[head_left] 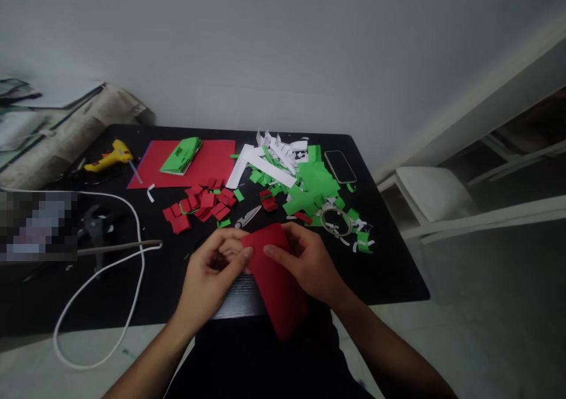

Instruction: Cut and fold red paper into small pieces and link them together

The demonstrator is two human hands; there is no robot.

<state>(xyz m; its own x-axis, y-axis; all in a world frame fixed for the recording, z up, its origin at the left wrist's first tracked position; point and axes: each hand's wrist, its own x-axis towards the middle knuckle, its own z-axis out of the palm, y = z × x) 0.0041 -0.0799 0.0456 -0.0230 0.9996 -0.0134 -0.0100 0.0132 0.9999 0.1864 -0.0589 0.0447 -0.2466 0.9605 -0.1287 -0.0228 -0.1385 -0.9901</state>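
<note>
Both of my hands hold one red paper sheet (277, 287) over the near edge of the black table (389, 269). My left hand (212, 272) pinches its upper left part with thumb and fingers. My right hand (307, 263) grips its upper right edge, one finger lying across the sheet. The sheet hangs down toward my lap. Just beyond my hands lie scissors (247, 217) and a pile of small red paper squares (201, 204).
Green paper scraps (316, 187), white strips (276, 151), a tape roll (336, 221) and a phone (340, 166) lie at the right. A large red sheet (212, 160) carries folded green paper (182, 154). A yellow glue gun (110, 156) and white cord (132, 269) are at the left.
</note>
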